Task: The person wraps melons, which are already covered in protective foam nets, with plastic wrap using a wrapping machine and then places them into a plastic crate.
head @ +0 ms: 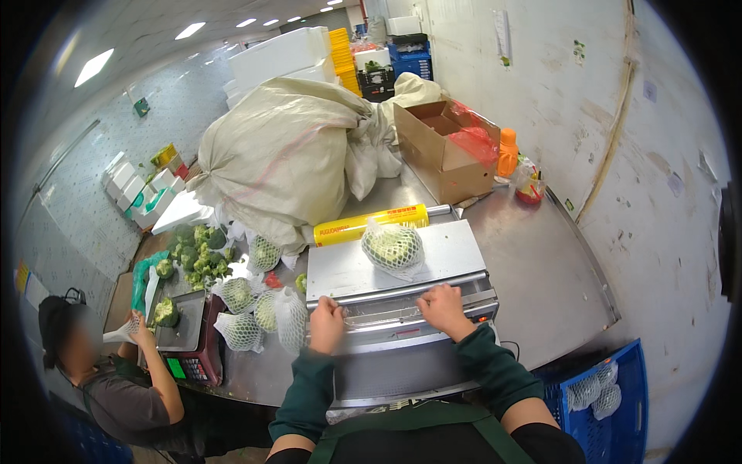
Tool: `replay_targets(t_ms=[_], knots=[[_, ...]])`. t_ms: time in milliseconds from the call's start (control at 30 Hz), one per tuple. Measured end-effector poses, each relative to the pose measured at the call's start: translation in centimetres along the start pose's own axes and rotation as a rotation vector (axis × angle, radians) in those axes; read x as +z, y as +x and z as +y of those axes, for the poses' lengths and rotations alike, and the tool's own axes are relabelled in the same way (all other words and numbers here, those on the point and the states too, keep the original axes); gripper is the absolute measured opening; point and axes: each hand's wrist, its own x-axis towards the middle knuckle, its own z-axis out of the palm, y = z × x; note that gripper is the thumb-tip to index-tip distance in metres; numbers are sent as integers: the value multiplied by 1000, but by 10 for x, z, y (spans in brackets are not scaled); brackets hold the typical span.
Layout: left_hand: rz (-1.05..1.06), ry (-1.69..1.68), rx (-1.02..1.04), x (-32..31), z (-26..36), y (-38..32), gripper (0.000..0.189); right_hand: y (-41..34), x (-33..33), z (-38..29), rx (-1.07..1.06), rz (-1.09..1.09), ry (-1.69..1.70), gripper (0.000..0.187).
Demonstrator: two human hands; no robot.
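On the wrapping machine's metal plate (330,269) lies a broccoli head in white foam netting (393,250). A yellow roll of plastic wrap (371,225) sits behind it. My left hand (327,326) is at the plate's front left corner, fingers pinched. My right hand (445,310) is pinched likewise at the front right, over the machine's rollers. Clear film, hard to make out, stretches between both hands and appears held at its edge. The machine's dark hot plate (400,374) is nearer to me. Several netted broccoli heads (239,332) lie left of the machine.
At left a co-worker (124,383) holds foam netting beside a digital scale (191,348) bearing broccoli. Loose broccoli (200,249) is piled behind. A large woven sack (278,156), a cardboard box (446,156) and an orange bottle (507,153) stand at the back. A blue crate (635,394) is lower right.
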Motion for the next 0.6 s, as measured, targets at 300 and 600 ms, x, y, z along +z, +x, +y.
replay_targets(t_ms=[300, 600], knots=[[-69, -979, 77, -110, 118, 38, 8, 45, -128, 19, 381, 173, 1176, 21], [-570, -391, 347, 38, 66, 163, 88, 115, -7, 27, -53, -199, 660, 109]])
